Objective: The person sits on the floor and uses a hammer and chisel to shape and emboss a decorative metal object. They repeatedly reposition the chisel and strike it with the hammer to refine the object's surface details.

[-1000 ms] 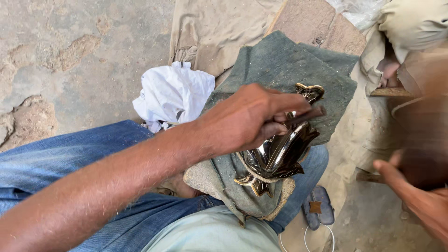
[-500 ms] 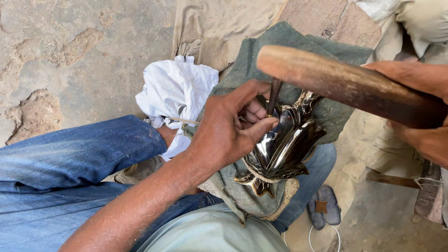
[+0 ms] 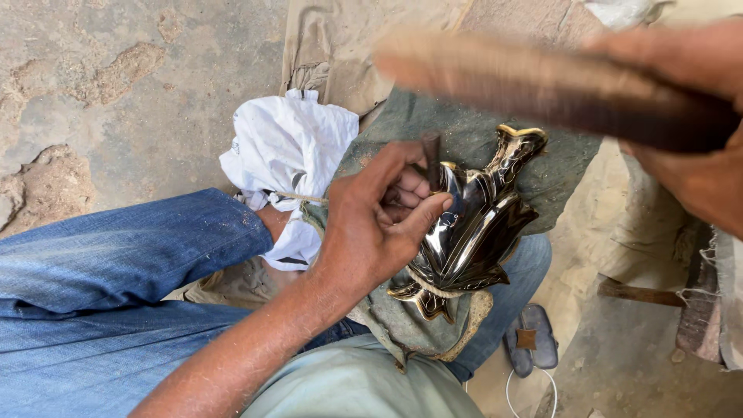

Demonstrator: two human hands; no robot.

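Observation:
My left hand [image 3: 379,220] grips a short dark metal punch [image 3: 431,159], holding it upright with its tip against a shiny, dark, fish-shaped metal piece [image 3: 472,228] with golden edges. The piece lies on a grey-green cloth [image 3: 422,325] draped over my leg. My right hand [image 3: 689,116] is raised at the upper right, closed around a thick wooden mallet [image 3: 534,81] that is blurred with motion and hangs above the punch.
A white cloth bundle tied with string [image 3: 286,166] lies on the ground beside my jeans-clad leg [image 3: 116,263]. A beige sack [image 3: 348,46] lies behind it. A grey sandal [image 3: 530,344] and a white cable [image 3: 515,391] are at the lower right.
My right hand came in from the right with the wooden mallet and raised it over the punch. My left hand shifted its grip, setting the punch upright on the metal piece.

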